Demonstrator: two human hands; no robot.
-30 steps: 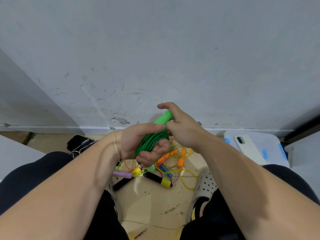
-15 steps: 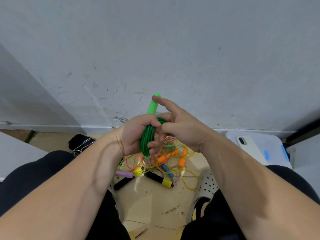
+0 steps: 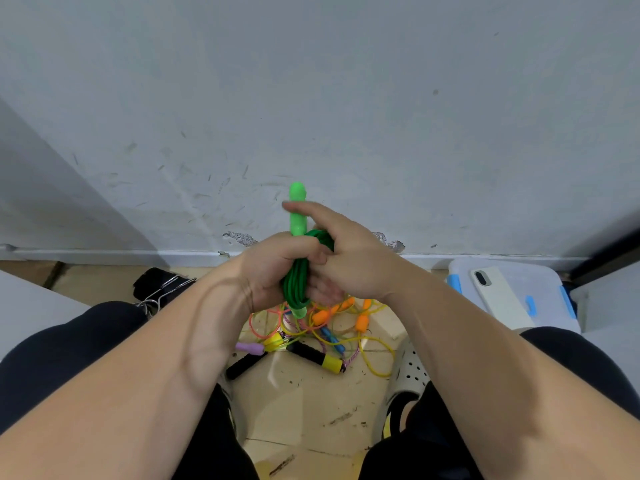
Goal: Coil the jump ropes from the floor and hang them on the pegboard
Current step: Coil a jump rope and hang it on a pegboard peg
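Note:
A green jump rope [image 3: 294, 285] is bunched into a coil in front of the wall. My left hand [image 3: 273, 268] grips the coil around its middle. One light green handle [image 3: 298, 216] sticks straight up above my fists, and the other handle's end pokes out below the coil. My right hand [image 3: 353, 261] holds the coil's right side, its index finger lying across the upright handle. On the floor below lies a tangled pile of other jump ropes [image 3: 332, 334], yellow, pink and orange, with black-and-yellow [image 3: 317, 356], purple [image 3: 249, 348] and orange handles [image 3: 362, 322]. No pegboard is in view.
I sit facing a scuffed grey wall, my knees on either side of the pile. A white phone [image 3: 498, 296] lies on a clear plastic box with blue latches [image 3: 540, 282] at the right. A white perforated slipper [image 3: 408, 372] and black items with metal wire [image 3: 159, 289] are on the floor.
The green handle has swung from tilted right to upright and now stands higher. My right hand has moved round the coil, its index finger now across the handle.

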